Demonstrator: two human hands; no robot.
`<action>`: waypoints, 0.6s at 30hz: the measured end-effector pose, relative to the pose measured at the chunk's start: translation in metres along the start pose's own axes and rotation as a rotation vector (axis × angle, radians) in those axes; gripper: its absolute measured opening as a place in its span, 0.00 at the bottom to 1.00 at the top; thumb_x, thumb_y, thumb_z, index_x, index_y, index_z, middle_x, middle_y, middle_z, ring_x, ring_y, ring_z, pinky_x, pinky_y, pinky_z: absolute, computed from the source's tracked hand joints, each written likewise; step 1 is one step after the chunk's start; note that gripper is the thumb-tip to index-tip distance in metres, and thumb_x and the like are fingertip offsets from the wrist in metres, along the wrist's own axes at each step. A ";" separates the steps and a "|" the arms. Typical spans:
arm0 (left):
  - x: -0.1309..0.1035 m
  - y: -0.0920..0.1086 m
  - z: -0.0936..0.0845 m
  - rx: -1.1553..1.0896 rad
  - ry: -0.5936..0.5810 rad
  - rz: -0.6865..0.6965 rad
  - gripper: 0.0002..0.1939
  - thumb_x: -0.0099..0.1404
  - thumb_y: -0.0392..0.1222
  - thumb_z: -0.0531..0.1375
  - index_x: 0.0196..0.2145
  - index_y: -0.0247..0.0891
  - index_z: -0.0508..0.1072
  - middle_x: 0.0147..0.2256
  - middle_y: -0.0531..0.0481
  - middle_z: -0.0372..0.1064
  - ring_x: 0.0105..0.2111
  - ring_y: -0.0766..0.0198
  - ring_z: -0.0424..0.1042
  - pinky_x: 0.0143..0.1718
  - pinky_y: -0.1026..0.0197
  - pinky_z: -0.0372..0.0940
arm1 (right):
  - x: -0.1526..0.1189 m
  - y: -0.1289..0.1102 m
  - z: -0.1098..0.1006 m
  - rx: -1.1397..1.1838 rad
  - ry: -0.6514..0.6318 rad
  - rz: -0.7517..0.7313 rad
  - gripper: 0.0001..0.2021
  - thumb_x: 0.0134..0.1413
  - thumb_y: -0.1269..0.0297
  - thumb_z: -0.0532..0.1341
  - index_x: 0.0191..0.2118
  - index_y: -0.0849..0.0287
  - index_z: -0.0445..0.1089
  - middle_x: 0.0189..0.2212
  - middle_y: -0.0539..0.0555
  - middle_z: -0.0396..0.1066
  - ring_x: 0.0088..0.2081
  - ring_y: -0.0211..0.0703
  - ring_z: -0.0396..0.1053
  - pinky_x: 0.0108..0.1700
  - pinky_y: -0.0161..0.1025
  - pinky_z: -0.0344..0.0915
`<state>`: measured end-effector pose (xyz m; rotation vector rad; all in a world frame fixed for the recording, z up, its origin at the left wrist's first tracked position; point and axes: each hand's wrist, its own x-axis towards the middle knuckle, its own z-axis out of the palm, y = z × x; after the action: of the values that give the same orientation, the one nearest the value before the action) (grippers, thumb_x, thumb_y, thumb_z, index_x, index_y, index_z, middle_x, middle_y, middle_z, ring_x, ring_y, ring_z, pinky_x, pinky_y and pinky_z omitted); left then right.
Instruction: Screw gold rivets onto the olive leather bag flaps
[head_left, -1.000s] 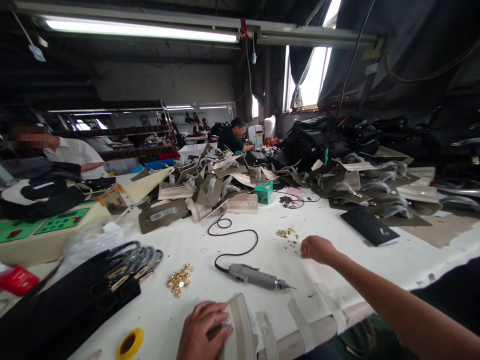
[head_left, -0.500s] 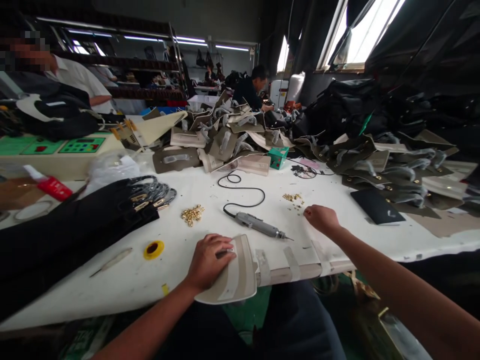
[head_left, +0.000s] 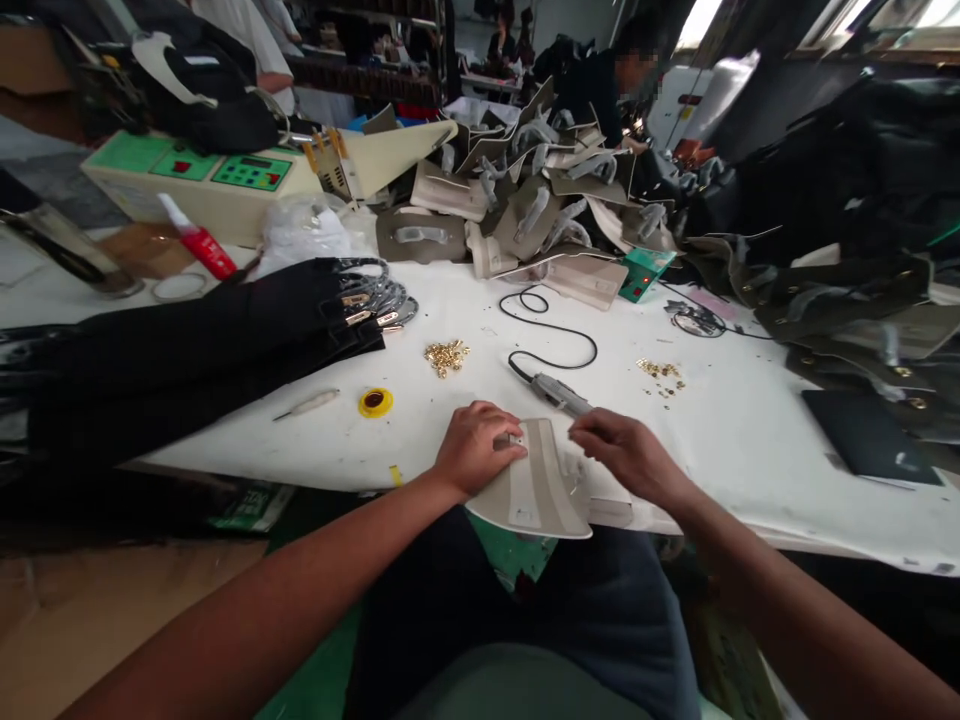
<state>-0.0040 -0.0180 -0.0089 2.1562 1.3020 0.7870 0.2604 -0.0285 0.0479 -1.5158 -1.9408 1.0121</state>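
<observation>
My left hand [head_left: 481,448] is closed on the upper left edge of a beige bag panel [head_left: 553,490], which lies over the table's front edge. My right hand [head_left: 619,450] hovers just right of the panel with its fingers pinched together; whatever sits between them is too small or hidden to make out. Behind that hand lies a grey electric screwdriver [head_left: 559,393], its tip covered by my fingers. Small gold metal fittings form one pile [head_left: 446,357] beyond my left hand and a looser scatter [head_left: 661,372] beyond my right.
A yellow ring-shaped roll [head_left: 375,402] and a pale-handled awl [head_left: 309,403] lie to the left. Black straps [head_left: 300,310] cross the table's left side. Stacked bag panels [head_left: 525,215] and a green box [head_left: 646,272] stand at the back. A co-worker [head_left: 600,90] sits beyond.
My right hand has come from the scattered gold fittings on the right to beside the panel. My left hand keeps hold of the panel. The head view has tilted down and turned left.
</observation>
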 end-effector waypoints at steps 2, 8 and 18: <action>0.000 -0.001 0.001 0.000 -0.010 0.010 0.11 0.59 0.45 0.72 0.40 0.46 0.81 0.48 0.54 0.80 0.53 0.53 0.71 0.56 0.47 0.60 | 0.010 -0.018 0.030 -0.020 -0.080 -0.090 0.09 0.64 0.58 0.60 0.37 0.54 0.75 0.35 0.52 0.76 0.37 0.45 0.72 0.42 0.40 0.68; -0.001 -0.006 0.004 -0.012 -0.020 0.014 0.12 0.61 0.47 0.70 0.42 0.45 0.80 0.47 0.52 0.81 0.54 0.52 0.70 0.55 0.46 0.60 | 0.034 -0.011 0.059 -0.130 -0.117 -0.131 0.08 0.65 0.61 0.60 0.37 0.54 0.77 0.36 0.52 0.75 0.39 0.44 0.72 0.44 0.39 0.66; -0.001 -0.007 0.003 -0.017 -0.039 0.017 0.10 0.63 0.46 0.69 0.42 0.43 0.79 0.48 0.50 0.80 0.55 0.51 0.69 0.55 0.45 0.60 | 0.034 -0.015 0.062 -0.172 -0.084 -0.080 0.06 0.60 0.63 0.62 0.35 0.54 0.77 0.36 0.52 0.78 0.39 0.46 0.74 0.44 0.41 0.66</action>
<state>-0.0064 -0.0164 -0.0159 2.1619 1.2543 0.7556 0.1954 -0.0139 0.0193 -1.4931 -2.1785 0.9077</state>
